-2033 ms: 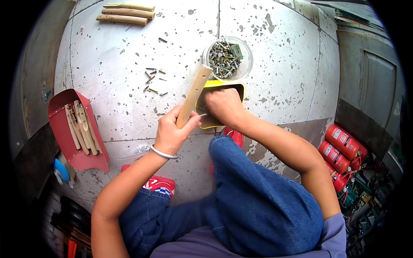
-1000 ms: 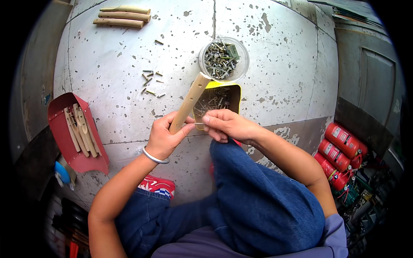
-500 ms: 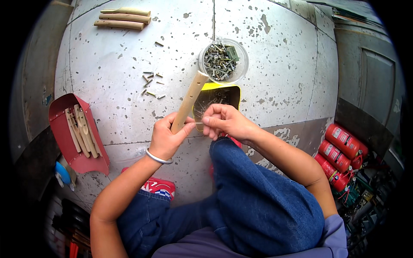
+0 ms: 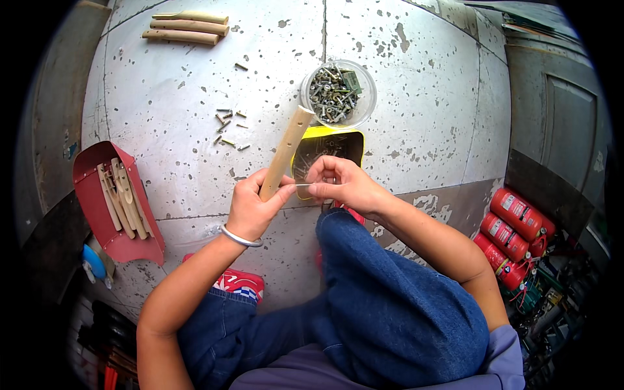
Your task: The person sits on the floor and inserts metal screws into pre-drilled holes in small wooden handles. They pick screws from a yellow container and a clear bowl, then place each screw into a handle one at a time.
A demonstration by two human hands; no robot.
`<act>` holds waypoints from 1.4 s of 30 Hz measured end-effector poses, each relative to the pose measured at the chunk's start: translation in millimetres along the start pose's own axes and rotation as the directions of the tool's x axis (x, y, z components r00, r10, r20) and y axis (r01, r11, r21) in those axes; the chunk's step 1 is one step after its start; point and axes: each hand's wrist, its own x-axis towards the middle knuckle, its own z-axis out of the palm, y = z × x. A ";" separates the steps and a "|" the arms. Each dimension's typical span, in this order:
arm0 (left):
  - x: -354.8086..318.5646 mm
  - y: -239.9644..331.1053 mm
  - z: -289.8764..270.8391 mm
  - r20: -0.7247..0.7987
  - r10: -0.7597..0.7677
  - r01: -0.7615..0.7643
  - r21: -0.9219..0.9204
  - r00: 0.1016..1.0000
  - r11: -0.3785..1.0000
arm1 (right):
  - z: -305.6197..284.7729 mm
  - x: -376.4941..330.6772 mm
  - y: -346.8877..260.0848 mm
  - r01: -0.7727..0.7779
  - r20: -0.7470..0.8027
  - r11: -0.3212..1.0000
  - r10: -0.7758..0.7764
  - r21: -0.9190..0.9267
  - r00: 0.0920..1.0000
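Note:
My left hand [image 4: 252, 205] is closed around the lower end of a pale wooden handle [image 4: 287, 148], which tilts up to the right and has small holes along it. A thin, short metal pin [image 4: 303, 185] spans the gap between my left thumb and my right hand [image 4: 348, 187]. The fingertips of the right hand pinch its right end; whether it has a head or thread is too small to tell. Below the hands sits a dark tray with a yellow rim [image 4: 338, 129]. Just beyond it stands a clear round tub [image 4: 371, 97] full of bolts and nuts [image 4: 333, 94].
Several loose bolts [image 4: 225, 141] lie on the worn floor left of the tub. Three wooden handles [image 4: 188, 26] rest at the far left. A red metal scoop [image 4: 133, 250] at the left holds several more. Red fire extinguishers [image 4: 517, 211] are stacked at the right beside dark clutter.
The right fingers have shifted slightly and more of the metal pin shows between the hands. The left hand and the wooden handle have hardly moved.

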 end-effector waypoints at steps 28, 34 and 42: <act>2.9 2.5 -1.8 -0.024 -0.008 0.008 -0.004 1.000 1.000 | 0.4 3.2 -17.1 -0.047 -0.030 0.998 0.046 -0.038 0.999; 1.3 0.9 -0.7 -0.023 -0.036 0.036 -0.027 0.999 0.999 | 1.7 4.9 -23.8 -0.091 -0.035 0.990 0.087 -0.110 0.996; 2.4 -1.6 3.4 -0.027 -0.027 0.026 -0.034 0.999 0.999 | -6.4 4.8 -16.1 -0.080 -0.013 0.991 0.079 -0.110 0.997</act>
